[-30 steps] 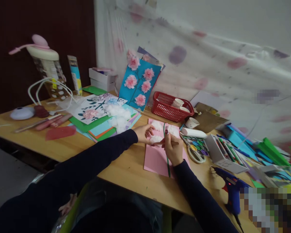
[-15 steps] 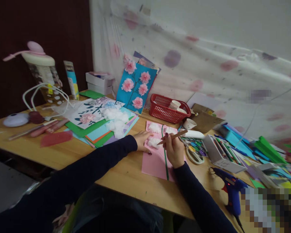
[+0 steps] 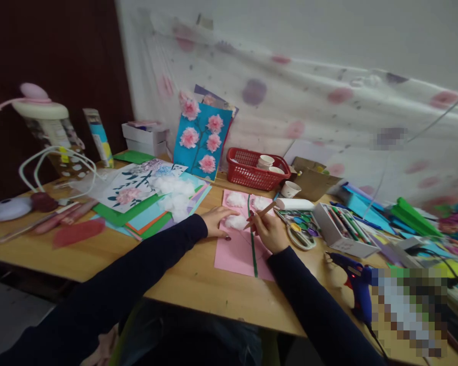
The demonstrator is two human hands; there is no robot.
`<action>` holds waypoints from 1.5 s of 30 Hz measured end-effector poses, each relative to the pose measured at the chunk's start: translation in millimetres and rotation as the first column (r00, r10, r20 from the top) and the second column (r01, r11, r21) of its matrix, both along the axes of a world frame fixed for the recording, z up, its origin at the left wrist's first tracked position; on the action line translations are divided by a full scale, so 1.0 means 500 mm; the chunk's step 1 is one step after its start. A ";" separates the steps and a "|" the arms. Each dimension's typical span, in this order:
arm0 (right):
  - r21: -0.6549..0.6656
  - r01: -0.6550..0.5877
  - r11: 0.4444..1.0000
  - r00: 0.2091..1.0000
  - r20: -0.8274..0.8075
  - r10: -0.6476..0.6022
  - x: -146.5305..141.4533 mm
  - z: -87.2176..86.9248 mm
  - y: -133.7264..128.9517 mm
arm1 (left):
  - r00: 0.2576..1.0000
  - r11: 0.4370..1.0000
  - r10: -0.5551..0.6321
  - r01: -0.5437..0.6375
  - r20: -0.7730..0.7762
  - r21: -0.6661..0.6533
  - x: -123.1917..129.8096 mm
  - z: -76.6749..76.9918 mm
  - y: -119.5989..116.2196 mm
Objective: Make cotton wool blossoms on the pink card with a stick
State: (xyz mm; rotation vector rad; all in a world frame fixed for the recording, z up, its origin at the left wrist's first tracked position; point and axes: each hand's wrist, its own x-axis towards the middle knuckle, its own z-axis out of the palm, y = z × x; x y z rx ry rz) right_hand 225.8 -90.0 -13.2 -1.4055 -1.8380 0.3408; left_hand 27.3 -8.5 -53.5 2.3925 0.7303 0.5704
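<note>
left hand (image 3: 216, 222) kinda half-open, flat on pink card (image 3: 232, 256) | right hand (image 3: 270, 232) pinching brown stick (image 3: 265, 209) | cotton puff (image 3: 235, 222) between 'em

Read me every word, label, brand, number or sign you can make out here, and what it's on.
No text is legible.
Blue-and-yellow tube: label too small and blurred.
White box at right: front marks unreadable.
Blue glue gun: side marking too small to read.
</note>
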 end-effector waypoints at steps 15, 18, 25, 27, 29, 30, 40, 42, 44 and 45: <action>-0.057 0.063 0.996 0.952 -0.295 -0.077 -0.006 -0.029 0.025 | 0.977 0.996 -0.063 0.075 -0.204 0.054 -0.001 0.018 -0.034; -0.019 0.112 0.994 0.919 -0.379 -0.111 -0.002 -0.029 0.026 | 0.974 0.996 -0.027 0.046 -0.227 0.078 0.002 0.021 -0.039; 0.112 0.151 0.982 0.956 -0.268 -0.116 0.005 -0.028 0.018 | 0.977 0.996 -0.028 0.046 -0.212 0.080 0.004 0.030 -0.044; 0.115 0.122 0.986 0.978 -0.182 -0.099 0.001 -0.027 0.015 | 0.978 0.996 -0.028 0.045 -0.207 0.081 0.003 0.029 -0.042; 0.115 0.116 0.987 0.987 -0.124 -0.101 -0.003 -0.027 0.012 | 0.979 0.996 -0.024 0.042 -0.204 0.083 0.003 0.026 -0.039; 0.118 0.122 0.985 0.988 -0.109 -0.109 -0.004 -0.027 0.012 | 0.979 0.996 -0.024 0.042 -0.204 0.084 0.003 0.024 -0.038; 0.203 0.166 0.965 0.953 -0.285 -0.104 0.003 -0.045 0.015 | 0.992 0.993 0.060 -0.048 -0.113 0.107 -0.006 0.038 -0.046; 0.191 0.182 0.965 0.928 -0.358 -0.105 -0.002 -0.048 0.014 | 0.994 0.986 0.094 -0.087 -0.047 0.141 -0.024 0.065 -0.042; 0.167 0.192 0.967 0.900 -0.422 -0.106 -0.008 -0.051 0.016 | 0.987 0.974 0.160 -0.161 0.023 0.157 -0.053 0.098 -0.032; 0.155 0.194 0.969 0.887 -0.449 -0.106 -0.011 -0.052 0.017 | 0.970 0.960 0.235 -0.241 0.057 0.144 -0.072 0.114 -0.024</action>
